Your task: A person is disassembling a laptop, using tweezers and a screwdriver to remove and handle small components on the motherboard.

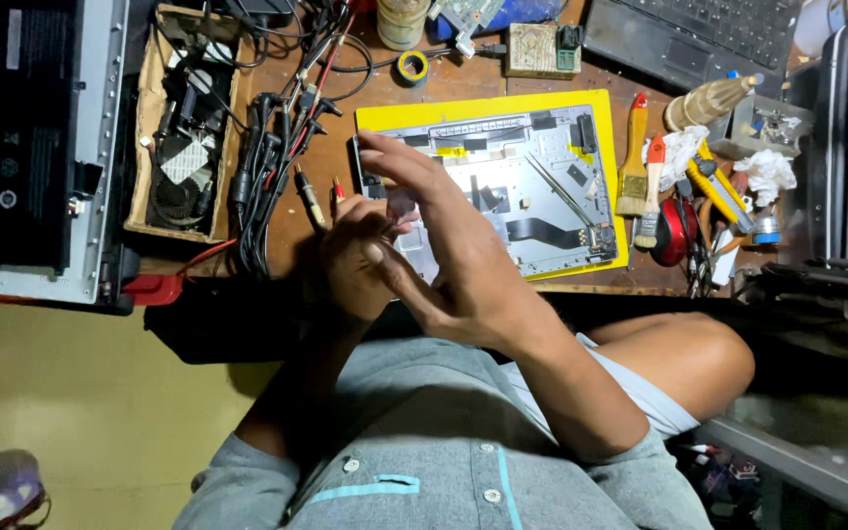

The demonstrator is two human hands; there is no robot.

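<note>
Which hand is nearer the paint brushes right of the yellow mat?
Right. The right hand stretches over the opened laptop shell toward the brushes; the left hand sits farther off, near the mat's left edge.

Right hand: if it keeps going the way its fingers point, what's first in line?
Probably the black part at the left edge of the opened laptop base, near the right hand's fingertips. Beyond lie the test leads. Height above the panel is unclear.

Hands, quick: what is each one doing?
Left hand: fingers curled, pinching something too small to tell.
Right hand: open, fingers spread above the grey laptop case.
</note>
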